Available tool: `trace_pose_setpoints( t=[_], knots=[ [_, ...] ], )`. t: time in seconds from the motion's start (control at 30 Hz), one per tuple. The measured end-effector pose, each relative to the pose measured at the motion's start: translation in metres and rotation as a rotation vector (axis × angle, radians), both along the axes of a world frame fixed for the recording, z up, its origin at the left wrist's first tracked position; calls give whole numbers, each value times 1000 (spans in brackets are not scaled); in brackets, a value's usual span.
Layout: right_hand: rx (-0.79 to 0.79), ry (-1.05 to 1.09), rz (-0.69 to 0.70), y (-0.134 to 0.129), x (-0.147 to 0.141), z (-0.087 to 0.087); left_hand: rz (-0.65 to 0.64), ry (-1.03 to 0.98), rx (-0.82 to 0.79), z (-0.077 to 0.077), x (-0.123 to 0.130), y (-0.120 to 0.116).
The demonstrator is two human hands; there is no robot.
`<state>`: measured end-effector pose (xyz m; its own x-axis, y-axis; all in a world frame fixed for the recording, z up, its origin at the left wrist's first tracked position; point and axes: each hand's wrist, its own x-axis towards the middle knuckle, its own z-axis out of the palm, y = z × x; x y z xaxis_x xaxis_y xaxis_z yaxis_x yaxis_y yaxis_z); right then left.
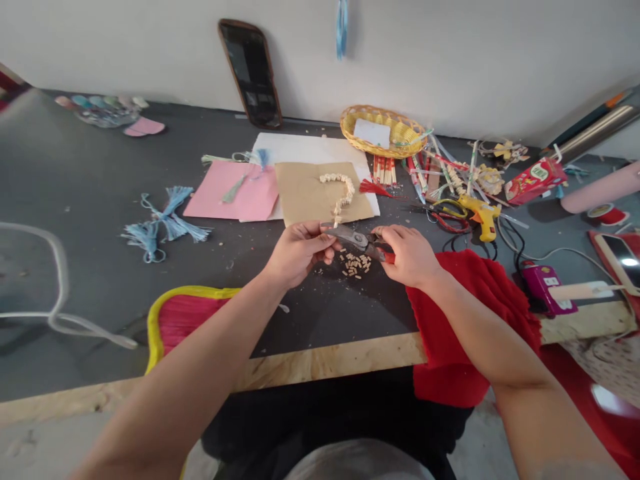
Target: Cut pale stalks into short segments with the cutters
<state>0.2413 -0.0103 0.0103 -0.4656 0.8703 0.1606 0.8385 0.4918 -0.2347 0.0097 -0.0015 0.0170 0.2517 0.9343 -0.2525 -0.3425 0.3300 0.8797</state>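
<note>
My right hand is wrapped round the red-handled pliers, whose grey jaws point left. At the jaws' tip, my left hand is closed with thumb and fingers pinched together; whatever is in the pinch is too small to make out. A string of small cream-coloured pieces curves over a sheet of brown paper, its lower end reaching the pliers' jaws. Just under the pliers lies a little heap of short pale cut pieces on the dark tabletop.
Blue tassels and pink paper lie left. Behind are a propped phone and a yellow basket. To the right sit scissors, a yellow glue gun, a red drink carton and red cloth.
</note>
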Motion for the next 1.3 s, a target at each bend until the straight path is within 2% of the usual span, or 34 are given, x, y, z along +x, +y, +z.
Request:
trace_pose_setpoints(
  t=[0.23,0.6,0.83,1.07,1.3],
  knots=[
    [-28,5,50,3,4,-1,-37,25,25,-4,-3,1],
    [-25,58,92,3,5,2,-137,-26,-22,2,-8,1],
    [-47,44,67,0,1,1,-102,-37,-15,3,-7,-1],
    [50,-16,18,3,2,-2,-59,-21,-45,-2,-4,2],
    [95,-26,1,3,2,0,-34,-58,-9,-4,-2,3]
  ],
)
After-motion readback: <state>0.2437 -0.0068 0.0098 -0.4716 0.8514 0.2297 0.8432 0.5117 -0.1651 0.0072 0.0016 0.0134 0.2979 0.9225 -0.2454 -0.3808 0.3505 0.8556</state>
